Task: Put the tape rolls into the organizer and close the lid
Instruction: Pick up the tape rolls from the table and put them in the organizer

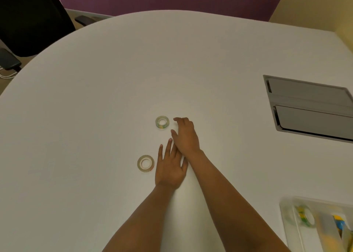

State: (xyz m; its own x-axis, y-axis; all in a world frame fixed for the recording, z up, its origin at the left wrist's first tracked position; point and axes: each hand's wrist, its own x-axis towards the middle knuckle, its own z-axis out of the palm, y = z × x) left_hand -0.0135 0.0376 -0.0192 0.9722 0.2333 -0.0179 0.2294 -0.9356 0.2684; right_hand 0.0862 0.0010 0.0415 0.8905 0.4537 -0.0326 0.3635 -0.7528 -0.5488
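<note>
So you've got both hands out over the white surface (95,118), palms down, neither one holding anything. Your left hand (170,167) lies pretty flat with its fingers (169,146) stretched forward and slightly spread. Just to its left sits a clear tape roll (145,163) lying flat, close to the hand, though I can't tell if it's quite touching. Your right hand (186,135) is a bit further out, its wrist crossing just past the left fingertips, and its fingers (178,119) are loosely curled and open, pointing toward the second tape roll (162,122). That roll is also lying flat, with a hint of green and yellow on it, and there's a small gap between it and your fingertips, so no grip on it.

The organizer (286,206) is way off at the lower right corner of the view, well apart from both loose rolls. It's a clear plastic box, blurry, and it looks like there's a roll with yellow and green on it in there already, plus some other blue and yellow stuff I can't make out. Can't see where its lid stands.

There's also a grey hatch panel (309,106) set into the surface on the right, and a black chair (32,19) off the far left edge.
</note>
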